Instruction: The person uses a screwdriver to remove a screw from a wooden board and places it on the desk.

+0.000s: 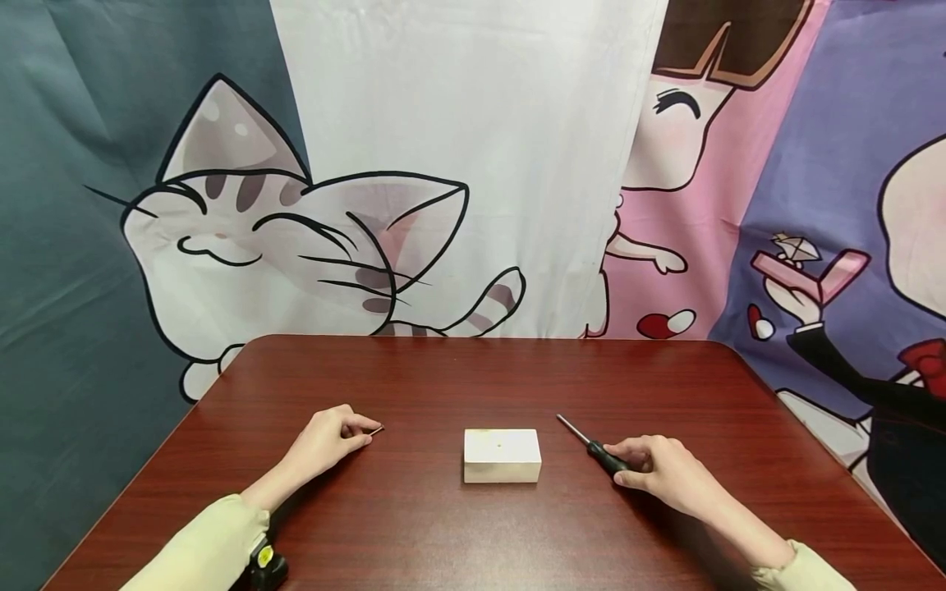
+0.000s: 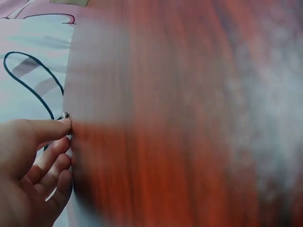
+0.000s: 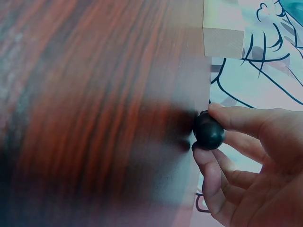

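Observation:
My left hand (image 1: 328, 439) is at the left of the table, pinching a small, thin screw (image 1: 378, 430) between thumb and fingertips. In the left wrist view, a shiny end of the screw (image 2: 66, 115) pokes out past the thumb, and the fingers cover the rest. On the right, my right hand (image 1: 668, 472) holds a screwdriver (image 1: 608, 460) by its black handle, its metal shaft pointing up and left. Only the rounded handle end shows in the right wrist view. Between the hands lies a pale wooden block (image 1: 502, 456) with a small mark in its top, touched by neither hand.
A reddish-brown table (image 1: 414, 369) with rounded far corners lies under everything. Behind its far edge hangs a printed cloth (image 1: 473, 98) with a cartoon cat and figures. A black strap device (image 1: 266, 562) sits at the left wrist.

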{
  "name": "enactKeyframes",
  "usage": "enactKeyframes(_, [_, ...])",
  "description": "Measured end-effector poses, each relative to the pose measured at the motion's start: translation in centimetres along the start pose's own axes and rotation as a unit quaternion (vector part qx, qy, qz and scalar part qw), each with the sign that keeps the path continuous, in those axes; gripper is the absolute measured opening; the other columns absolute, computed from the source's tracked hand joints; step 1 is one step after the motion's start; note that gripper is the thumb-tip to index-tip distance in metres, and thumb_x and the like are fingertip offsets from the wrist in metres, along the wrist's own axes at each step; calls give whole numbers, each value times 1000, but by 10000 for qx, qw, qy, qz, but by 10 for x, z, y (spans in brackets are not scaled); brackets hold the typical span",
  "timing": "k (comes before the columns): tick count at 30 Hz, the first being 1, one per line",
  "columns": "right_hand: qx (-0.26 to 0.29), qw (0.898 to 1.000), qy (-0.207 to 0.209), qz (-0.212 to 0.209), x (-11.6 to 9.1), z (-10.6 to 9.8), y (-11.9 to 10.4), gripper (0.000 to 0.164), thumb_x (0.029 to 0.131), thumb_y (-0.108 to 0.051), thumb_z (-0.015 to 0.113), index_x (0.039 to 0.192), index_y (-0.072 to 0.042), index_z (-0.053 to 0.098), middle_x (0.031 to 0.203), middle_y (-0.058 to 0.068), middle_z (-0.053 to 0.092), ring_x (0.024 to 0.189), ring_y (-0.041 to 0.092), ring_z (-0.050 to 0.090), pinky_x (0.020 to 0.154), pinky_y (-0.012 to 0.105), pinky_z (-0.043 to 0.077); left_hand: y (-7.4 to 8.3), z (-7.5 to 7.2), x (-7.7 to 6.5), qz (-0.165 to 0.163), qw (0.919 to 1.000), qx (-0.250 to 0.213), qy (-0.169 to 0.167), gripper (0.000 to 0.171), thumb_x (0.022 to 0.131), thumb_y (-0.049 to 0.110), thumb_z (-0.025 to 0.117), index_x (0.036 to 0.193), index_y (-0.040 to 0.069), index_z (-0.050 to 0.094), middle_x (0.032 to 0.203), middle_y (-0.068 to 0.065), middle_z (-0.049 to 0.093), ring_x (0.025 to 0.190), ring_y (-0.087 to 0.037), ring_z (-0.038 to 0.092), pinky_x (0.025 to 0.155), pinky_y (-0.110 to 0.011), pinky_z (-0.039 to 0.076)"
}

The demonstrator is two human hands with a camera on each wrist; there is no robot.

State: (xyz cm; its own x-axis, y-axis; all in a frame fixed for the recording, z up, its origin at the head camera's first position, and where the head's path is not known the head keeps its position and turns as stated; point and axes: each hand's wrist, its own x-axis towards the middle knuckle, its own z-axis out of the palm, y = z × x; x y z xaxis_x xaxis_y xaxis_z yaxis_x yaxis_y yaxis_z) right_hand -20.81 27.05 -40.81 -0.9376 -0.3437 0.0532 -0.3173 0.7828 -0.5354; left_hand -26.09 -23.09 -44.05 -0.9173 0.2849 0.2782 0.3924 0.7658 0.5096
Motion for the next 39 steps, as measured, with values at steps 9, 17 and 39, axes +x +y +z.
enactKeyframes(9, [22,10000,-32,19,1,0,1,33,82,-23,79,113,-14,74,94,-2,76,71,-5,58,63,20,46,-3,-8,1,205,9985,-232,-455,25,80,12,81,105,12,78,76,6,60,65,2,48,60,-19,41])
enactKeyframes(17, [88,9999,-78,16,2,-1,1,34,81,-24,80,113,-14,74,94,0,76,72,-5,59,63,20,47,-7,-11,1,220,9969,-263,-711,34,78,21,83,111,14,76,82,5,60,72,-4,52,67,-20,44])
enactKeyframes(39, [-318,9994,55,132,0,2,-3,37,80,-29,81,115,-23,69,76,-12,62,65,-2,47,57,21,37,-7,-11,-1,134,9969,-199,-747,35,78,22,84,111,15,74,84,5,58,76,-5,51,70,-22,44])
